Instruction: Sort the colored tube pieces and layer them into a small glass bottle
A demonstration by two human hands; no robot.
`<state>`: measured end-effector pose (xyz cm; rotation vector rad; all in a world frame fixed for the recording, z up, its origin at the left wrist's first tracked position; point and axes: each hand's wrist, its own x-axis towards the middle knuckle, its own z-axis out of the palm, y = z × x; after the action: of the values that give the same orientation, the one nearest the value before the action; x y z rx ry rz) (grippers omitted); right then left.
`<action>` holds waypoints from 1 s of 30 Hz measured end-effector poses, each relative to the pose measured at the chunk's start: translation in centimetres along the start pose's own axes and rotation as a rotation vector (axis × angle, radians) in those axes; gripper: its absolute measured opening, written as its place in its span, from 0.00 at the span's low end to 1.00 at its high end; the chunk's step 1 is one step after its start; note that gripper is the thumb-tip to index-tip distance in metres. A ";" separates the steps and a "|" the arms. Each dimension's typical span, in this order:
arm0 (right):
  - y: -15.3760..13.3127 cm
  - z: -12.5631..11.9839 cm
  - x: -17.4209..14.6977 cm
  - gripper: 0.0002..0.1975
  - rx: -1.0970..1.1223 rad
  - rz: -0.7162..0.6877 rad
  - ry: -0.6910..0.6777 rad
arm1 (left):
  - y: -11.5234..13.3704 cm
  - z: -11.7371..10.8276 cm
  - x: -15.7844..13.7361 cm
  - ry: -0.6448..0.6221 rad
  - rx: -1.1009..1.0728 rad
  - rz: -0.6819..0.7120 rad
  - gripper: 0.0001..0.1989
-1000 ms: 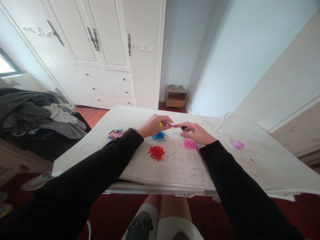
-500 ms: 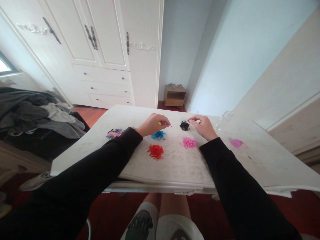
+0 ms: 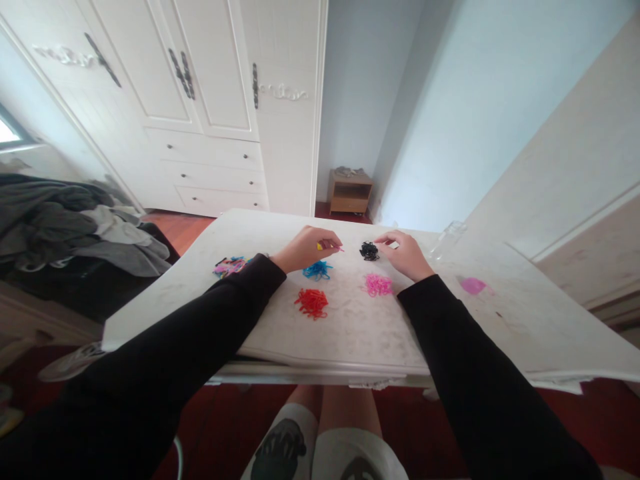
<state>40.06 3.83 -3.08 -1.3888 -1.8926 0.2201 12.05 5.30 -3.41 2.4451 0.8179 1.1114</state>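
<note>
Small rubber bands lie on the white table [image 3: 345,333] in piles sorted by colour. My left hand [image 3: 311,247] is closed over the far middle, a thin pink rubber band [image 3: 341,249] pinched at its fingertips. Something yellow [image 3: 320,247] shows between its fingers, probably part of a yellow pile behind. Just below that hand is a blue pile [image 3: 317,269], with a red pile [image 3: 312,303] nearer me. My right hand [image 3: 406,253] has its thumb and forefinger slightly apart at the edge of a black pile [image 3: 369,251]. Below it lies a pink pile [image 3: 379,285].
A mixed-colour heap [image 3: 230,267] sits left, partly behind my left sleeve. On the right are a clear plastic container [image 3: 450,240] and a flat pink piece [image 3: 473,286]. Clothes [image 3: 60,227] are heaped beyond the table's left side. A white wardrobe [image 3: 215,100] stands behind.
My right fingertips have parted slightly beside the black pile, and the dark strand seen at them is now with the pile. My left hand has hardly moved.
</note>
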 end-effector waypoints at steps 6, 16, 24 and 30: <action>-1.8 -0.3 -0.4 0.10 0.168 -0.055 -0.161 | 0.0 0.2 0.0 0.006 -0.021 -0.007 0.05; -4.0 -0.8 -1.3 0.17 0.306 -0.230 -0.513 | 0.2 0.2 -0.1 -0.016 -0.018 -0.002 0.06; -3.7 -0.7 -1.3 0.18 0.295 -0.260 -0.546 | 0.3 0.2 -0.1 -0.007 -0.021 0.032 0.05; -3.7 -0.6 -1.4 0.19 0.289 -0.251 -0.556 | 0.4 0.2 -0.1 -0.016 -0.023 0.018 0.05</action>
<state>37.86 0.99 -1.26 -0.9408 -2.3439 0.7859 12.32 4.93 -3.44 2.4444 0.7754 1.1009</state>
